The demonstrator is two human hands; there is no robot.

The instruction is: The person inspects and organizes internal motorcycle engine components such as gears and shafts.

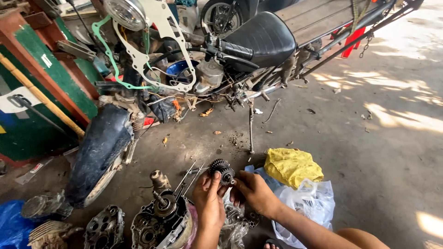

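Both hands raised over a greasy concrete floor (350, 152), meeting on 1 gear cluster (222, 170). Left hand (208, 199) gripping the cluster from below, thumb and fingers closed on the lower gear. Right hand (249, 191) closed on the shaft end at the cluster's right side, fingertips pinched narrow around it. Cluster held in the air, just above and right of an opened engine case (161, 221), not touching it. 2 thin studs (187, 177) sticking up at a slant from the case, just left of the cluster. Crank end (159, 180) standing upright at the case's top.

Left of the case, a second case half (104, 228) lying flat, and past it a finned cylinder (44, 233) beside a blue bag (9, 223). Under the right forearm, a clear plastic bag (304, 207) with small parts, contents too blurred to tell. Yellow cloth (291, 166) bunched on the floor just right of the hands.

Behind, a stripped motorcycle (184, 69) propped up, black seat (263, 39) on top, headlamp (125, 13) at upper left, a pale gasket (159, 50) hanging over the frame. Black fender (99, 152) and wheel lying at the left, near a green and red board (46, 92).
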